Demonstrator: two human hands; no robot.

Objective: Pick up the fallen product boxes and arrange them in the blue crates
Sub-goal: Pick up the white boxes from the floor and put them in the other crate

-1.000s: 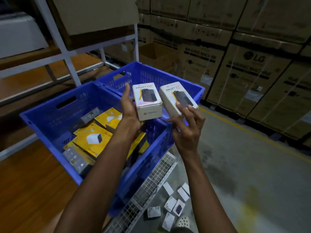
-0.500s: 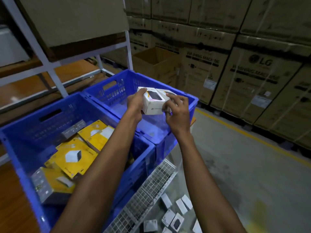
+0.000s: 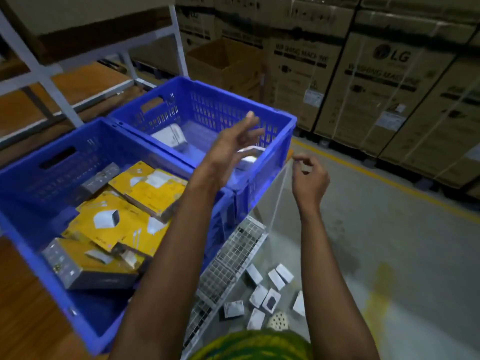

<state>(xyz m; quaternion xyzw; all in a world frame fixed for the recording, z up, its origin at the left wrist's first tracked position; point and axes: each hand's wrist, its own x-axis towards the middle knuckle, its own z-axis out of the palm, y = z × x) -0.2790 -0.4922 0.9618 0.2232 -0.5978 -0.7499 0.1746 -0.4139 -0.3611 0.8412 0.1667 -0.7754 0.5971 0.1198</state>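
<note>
The left hand (image 3: 230, 149) spreads above the far blue crate (image 3: 220, 107); the right hand (image 3: 309, 178) curls loosely, both empty. Stacked cartons (image 3: 389, 79) read "LG WASHING MACHINE".

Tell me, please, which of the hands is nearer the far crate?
Left. The left hand hovers open over the far crate; the right hand hangs outside its right corner.

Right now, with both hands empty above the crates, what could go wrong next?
1. The white boxes in the far crate lie apart and look askew; more dropped in may pile crookedly.
2. The fallen boxes sit on the floor right by the wire mesh panel, close below you; a step could crush them.
</note>
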